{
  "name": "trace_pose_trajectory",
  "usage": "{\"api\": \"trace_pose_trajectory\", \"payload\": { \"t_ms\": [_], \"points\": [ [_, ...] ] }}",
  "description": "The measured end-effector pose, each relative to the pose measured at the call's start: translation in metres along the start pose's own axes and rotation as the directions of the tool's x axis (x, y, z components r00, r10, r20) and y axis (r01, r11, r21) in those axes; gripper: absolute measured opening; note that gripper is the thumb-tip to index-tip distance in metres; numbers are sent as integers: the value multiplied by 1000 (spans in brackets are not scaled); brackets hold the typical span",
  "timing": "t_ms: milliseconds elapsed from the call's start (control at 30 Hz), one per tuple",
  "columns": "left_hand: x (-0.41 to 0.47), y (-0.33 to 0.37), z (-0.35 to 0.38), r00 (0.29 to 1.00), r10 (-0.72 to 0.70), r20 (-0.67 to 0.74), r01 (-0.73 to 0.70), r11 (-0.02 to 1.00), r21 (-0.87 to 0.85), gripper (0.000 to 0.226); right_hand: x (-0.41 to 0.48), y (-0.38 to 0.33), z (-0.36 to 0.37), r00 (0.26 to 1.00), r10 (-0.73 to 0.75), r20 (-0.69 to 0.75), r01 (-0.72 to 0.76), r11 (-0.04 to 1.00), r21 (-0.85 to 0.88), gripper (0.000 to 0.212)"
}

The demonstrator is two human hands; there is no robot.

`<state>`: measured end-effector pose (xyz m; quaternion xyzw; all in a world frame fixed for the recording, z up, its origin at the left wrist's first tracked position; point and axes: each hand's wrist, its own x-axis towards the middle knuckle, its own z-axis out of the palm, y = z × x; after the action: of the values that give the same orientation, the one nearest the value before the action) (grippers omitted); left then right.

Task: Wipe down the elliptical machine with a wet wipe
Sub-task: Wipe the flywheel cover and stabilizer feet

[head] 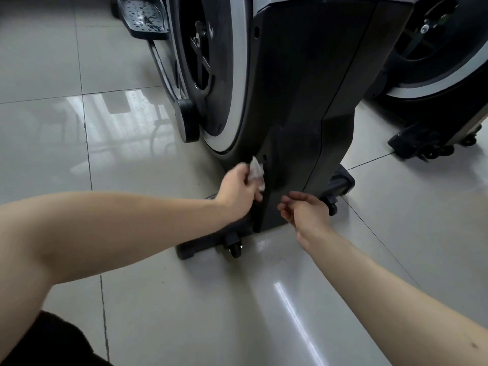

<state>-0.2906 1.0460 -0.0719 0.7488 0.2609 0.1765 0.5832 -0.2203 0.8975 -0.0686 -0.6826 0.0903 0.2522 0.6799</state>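
Observation:
The elliptical machine (303, 101) stands on the tiled floor, a dark grey shroud with a white-rimmed flywheel on its left side. My left hand (237, 191) grips a crumpled white wet wipe (256, 171) and presses it against the lower left edge of the shroud, near a small screw hole. My right hand (306, 210) hovers just in front of the shroud's bottom, fingers loosely curled, holding nothing. Below my hands lies the base stabiliser bar with a small caster wheel (235, 249).
A black foot pedal (144, 18) on its arm reaches out at the top left. A second machine with a white-rimmed wheel (443, 62) and wheeled base stands at the right. Glossy grey floor tiles (79, 143) surround everything.

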Motion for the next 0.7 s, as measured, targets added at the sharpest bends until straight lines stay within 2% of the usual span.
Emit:
{"api": "trace_pose_trajectory", "payload": {
  "t_ms": [100, 167, 267, 333, 367, 433, 500, 600, 667, 700],
  "points": [
    [9, 25, -10, 988, 71, -136, -76, 997, -33, 20, 7, -7, 0, 1000, -2, -17, 2, 999, 37, 22],
    [4, 17, -5, 994, 35, -106, -37, 999, -18, 19, 11, -9, -1, 999, -3, -32, 5, 999, 48, 23],
    [-6, -17, 14, 983, -181, -28, 183, 979, 84, 6, 10, -7, -4, 999, 6, -39, -4, 999, 41, 20],
    [-9, -25, 24, 920, -391, -2, 390, 918, 68, 14, 6, -3, -8, 999, 16, -35, -15, 999, 35, 18],
    [-10, -24, 25, 897, -442, -2, 442, 896, 35, 16, 4, 0, -10, 999, 23, -30, -22, 999, 34, 18],
    [-10, -18, 24, 922, -386, -22, 387, 922, 22, 16, 2, 2, -12, 999, 31, -17, -31, 999, 25, 17],
    [-7, -11, 19, 968, -235, -85, 237, 972, 13, 13, 3, 2, -11, 999, 42, -14, -42, 999, 16, 17],
    [5, 6, 8, 984, -76, -158, 66, 996, -68, 8, 7, 0, -6, 998, 54, -17, -53, 998, 34, 19],
    [9, 13, 6, 983, -45, -176, 34, 997, -69, 6, 10, -2, -4, 998, 57, -16, -56, 997, 46, 20],
    [8, 12, 7, 981, -79, -180, 70, 996, -57, 6, 11, -2, -3, 998, 56, -13, -55, 997, 46, 21]
  ]
}}
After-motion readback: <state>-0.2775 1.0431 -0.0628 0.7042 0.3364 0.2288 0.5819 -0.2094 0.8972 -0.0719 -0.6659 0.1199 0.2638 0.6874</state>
